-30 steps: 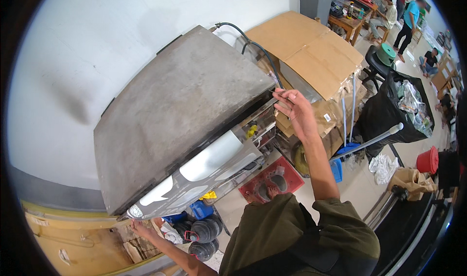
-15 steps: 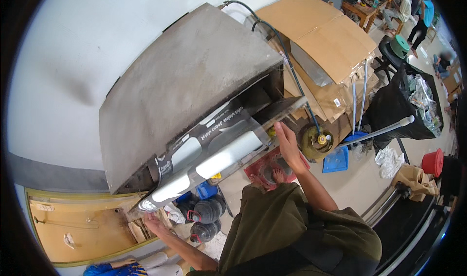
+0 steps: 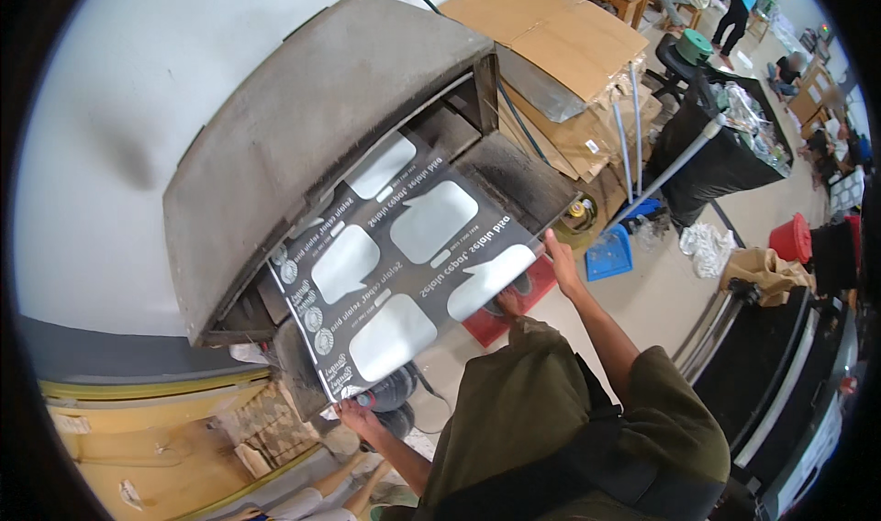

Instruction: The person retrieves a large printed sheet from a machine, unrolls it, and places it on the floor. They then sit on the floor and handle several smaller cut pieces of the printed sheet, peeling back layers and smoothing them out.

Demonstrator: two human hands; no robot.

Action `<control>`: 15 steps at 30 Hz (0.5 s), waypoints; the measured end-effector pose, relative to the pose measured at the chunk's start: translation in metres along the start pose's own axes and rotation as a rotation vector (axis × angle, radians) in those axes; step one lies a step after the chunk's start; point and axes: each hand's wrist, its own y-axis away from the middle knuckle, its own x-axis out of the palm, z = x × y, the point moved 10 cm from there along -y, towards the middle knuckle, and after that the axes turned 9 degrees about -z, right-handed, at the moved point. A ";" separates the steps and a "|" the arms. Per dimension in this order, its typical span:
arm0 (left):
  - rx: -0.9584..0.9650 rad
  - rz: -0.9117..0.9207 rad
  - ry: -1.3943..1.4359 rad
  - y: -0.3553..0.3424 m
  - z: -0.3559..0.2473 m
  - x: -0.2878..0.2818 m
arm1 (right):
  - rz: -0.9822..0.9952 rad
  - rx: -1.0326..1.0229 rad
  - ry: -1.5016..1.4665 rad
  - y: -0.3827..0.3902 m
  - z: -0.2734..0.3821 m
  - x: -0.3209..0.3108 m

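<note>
A large black printed sheet [image 3: 404, 246] with white speech-bubble shapes and mirrored lettering slopes from the mouth of a grey metal oven-like box [image 3: 321, 108]. Its far part is hidden inside the box. Closed on its near left corner is my left hand [image 3: 358, 418]. My right hand [image 3: 560, 259] grips the near right corner, its fingertips partly hidden by the sheet's edge. Beneath the sheet, a sooty metal flap [image 3: 528, 177] shows along both sides.
Right of the box stand cardboard boxes [image 3: 551, 34], a gas cylinder [image 3: 578, 216] and a blue dustpan [image 3: 610, 253]. Dark water bottles [image 3: 395, 388] and a red mat [image 3: 496, 324] lie below the sheet. A black rubbish bag [image 3: 684, 163] stands farther right; people are in the background.
The sheet, curled and seen steeply before, now spreads flatter with more of its print showing. Both hands still hold its near corners. My view has shifted, and more of the flap shows.
</note>
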 end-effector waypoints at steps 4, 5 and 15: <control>-0.085 0.305 0.109 -0.022 0.045 -0.020 | 0.010 -0.041 0.060 0.018 -0.022 -0.007; -0.057 0.277 0.119 -0.031 0.047 -0.031 | 0.029 -0.026 0.020 0.024 -0.019 0.006; -0.319 0.134 0.034 -0.011 0.097 -0.046 | -0.065 -0.010 0.158 0.047 -0.031 -0.051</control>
